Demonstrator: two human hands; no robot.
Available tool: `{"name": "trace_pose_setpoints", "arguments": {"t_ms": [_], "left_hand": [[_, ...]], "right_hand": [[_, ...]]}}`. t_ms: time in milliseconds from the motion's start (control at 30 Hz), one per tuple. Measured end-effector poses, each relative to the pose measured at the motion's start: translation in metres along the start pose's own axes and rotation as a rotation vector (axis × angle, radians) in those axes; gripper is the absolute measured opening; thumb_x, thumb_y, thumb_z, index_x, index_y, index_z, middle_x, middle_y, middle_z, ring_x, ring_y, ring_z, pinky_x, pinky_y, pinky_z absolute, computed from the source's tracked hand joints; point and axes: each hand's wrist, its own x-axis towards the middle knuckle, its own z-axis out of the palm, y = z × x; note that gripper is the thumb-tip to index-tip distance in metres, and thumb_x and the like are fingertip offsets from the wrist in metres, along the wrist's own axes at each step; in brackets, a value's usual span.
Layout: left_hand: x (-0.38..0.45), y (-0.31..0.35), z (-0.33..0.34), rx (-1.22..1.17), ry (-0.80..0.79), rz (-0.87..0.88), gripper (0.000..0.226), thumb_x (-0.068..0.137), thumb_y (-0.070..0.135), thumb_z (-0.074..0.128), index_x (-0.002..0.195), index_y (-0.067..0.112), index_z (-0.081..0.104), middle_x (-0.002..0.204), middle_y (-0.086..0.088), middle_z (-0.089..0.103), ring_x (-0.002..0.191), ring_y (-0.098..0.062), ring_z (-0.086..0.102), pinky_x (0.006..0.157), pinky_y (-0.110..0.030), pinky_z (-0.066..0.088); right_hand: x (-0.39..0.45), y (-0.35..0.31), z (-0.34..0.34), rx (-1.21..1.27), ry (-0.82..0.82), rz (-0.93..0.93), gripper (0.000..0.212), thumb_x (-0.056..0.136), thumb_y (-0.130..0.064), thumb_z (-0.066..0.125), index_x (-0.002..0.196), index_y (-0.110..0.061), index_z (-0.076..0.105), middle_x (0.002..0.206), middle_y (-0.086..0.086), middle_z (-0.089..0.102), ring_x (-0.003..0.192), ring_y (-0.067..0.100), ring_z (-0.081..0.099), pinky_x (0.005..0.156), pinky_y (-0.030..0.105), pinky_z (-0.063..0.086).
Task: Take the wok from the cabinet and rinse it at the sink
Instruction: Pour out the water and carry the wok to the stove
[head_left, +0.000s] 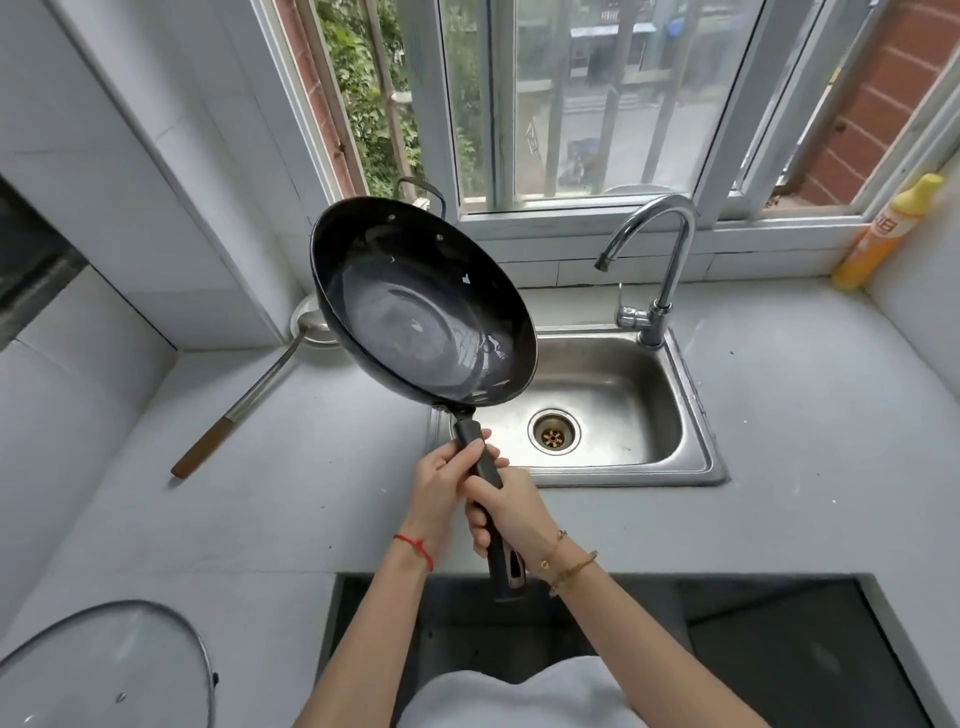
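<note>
Black steel, the wok (423, 306) was held tilted above the sink's (691, 457) left edge, its bowl up and away from both hands (probably to carry its weight toward the tap (660, 244)). Left hand (441, 488) gripped the handle (485, 473) nearer the bowl, right hand (511, 514) just behind it, fingers (480, 530) wrapped around. Left of them, a ladle (254, 395) lay on the bench (260, 493).

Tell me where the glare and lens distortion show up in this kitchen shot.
Head view: daylight from the window puts bright glints inside the wok and on the faucet; the wide-angle lens bows the window frames and countertop edges; both hands and the sink look sharp.
</note>
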Motion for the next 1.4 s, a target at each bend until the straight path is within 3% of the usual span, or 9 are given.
{"name": "trace_pose_setpoints", "arguments": {"t_ms": [133,267,500,633,900,1033,1200,1300,1400], "left_hand": [[-0.019,0.007,-0.018,-0.017,-0.077,0.041,0.028,0.098,0.014,0.051,0.117,-0.003,0.064,0.096,-0.02,0.066,0.059,-0.011,0.068,0.05,-0.014,0.051],[-0.034,0.009,-0.029,-0.056,-0.15,0.067,0.025,0.097,0.015,0.054,0.114,0.002,0.066,0.096,-0.017,0.069,0.09,-0.023,0.07,0.073,-0.023,0.056],[-0.068,0.014,-0.017,-0.098,-0.34,0.101,0.022,0.089,0.024,0.058,0.101,0.015,0.074,0.089,-0.009,0.073,0.093,-0.024,0.068,0.094,-0.041,0.052],[-0.082,0.013,0.001,-0.13,-0.447,0.086,0.029,0.094,0.018,0.057,0.113,-0.002,0.065,0.095,-0.013,0.071,0.096,-0.025,0.067,0.088,-0.032,0.055],[-0.109,-0.001,0.059,-0.097,-0.64,0.029,0.024,0.091,0.02,0.058,0.109,0.007,0.068,0.093,-0.009,0.072,0.098,-0.027,0.067,0.097,-0.041,0.05],[-0.129,-0.017,0.096,-0.061,-0.737,0.007,0.028,0.094,0.02,0.056,0.113,0.004,0.068,0.103,-0.012,0.072,0.1,-0.026,0.068,0.092,-0.037,0.051],[-0.162,-0.038,0.146,-0.004,-0.883,-0.044,0.025,0.099,0.016,0.051,0.113,0.007,0.07,0.114,-0.013,0.072,0.116,-0.024,0.064,0.102,-0.04,0.047],[-0.184,-0.053,0.177,0.044,-0.945,-0.056,0.033,0.101,0.011,0.046,0.12,-0.012,0.06,0.122,-0.014,0.069,0.109,-0.008,0.067,0.089,-0.026,0.053],[-0.204,-0.072,0.202,0.058,-0.983,-0.097,0.033,0.101,0.012,0.046,0.121,-0.011,0.059,0.12,-0.012,0.07,0.11,-0.018,0.068,0.084,-0.024,0.056]], "right_hand": [[-0.019,-0.002,0.029,-0.047,0.096,-0.1,0.028,0.09,-0.005,0.052,0.062,-0.01,0.053,0.047,0.002,0.05,0.034,0.016,0.047,0.037,0.023,0.044],[-0.04,0.001,0.043,-0.09,0.146,-0.175,0.022,0.091,-0.004,0.053,0.068,-0.006,0.055,0.049,0.004,0.053,0.034,0.015,0.05,0.036,0.023,0.044],[-0.085,0.002,0.04,-0.167,0.268,-0.287,0.022,0.09,-0.001,0.054,0.068,-0.004,0.053,0.05,0.007,0.053,0.033,0.019,0.05,0.033,0.024,0.043],[-0.111,0.002,0.029,-0.177,0.364,-0.323,0.027,0.088,-0.001,0.054,0.062,-0.005,0.051,0.047,0.007,0.053,0.03,0.021,0.048,0.032,0.024,0.04],[-0.165,0.016,-0.006,-0.177,0.585,-0.31,0.023,0.089,-0.005,0.054,0.066,0.0,0.053,0.047,0.009,0.053,0.032,0.023,0.05,0.035,0.028,0.043],[-0.201,0.026,-0.03,-0.176,0.703,-0.311,0.025,0.09,-0.006,0.055,0.065,-0.003,0.051,0.046,0.009,0.052,0.032,0.024,0.05,0.036,0.03,0.044],[-0.249,0.046,-0.064,-0.211,0.878,-0.3,0.029,0.089,-0.009,0.056,0.062,-0.002,0.053,0.044,0.006,0.053,0.032,0.025,0.052,0.037,0.032,0.045],[-0.278,0.059,-0.085,-0.221,0.971,-0.267,0.029,0.091,-0.012,0.056,0.066,0.002,0.055,0.044,0.006,0.053,0.031,0.024,0.052,0.036,0.03,0.043],[-0.302,0.074,-0.102,-0.209,1.043,-0.24,0.028,0.092,-0.016,0.057,0.066,-0.004,0.055,0.043,0.006,0.054,0.031,0.023,0.052,0.036,0.027,0.04]]}}
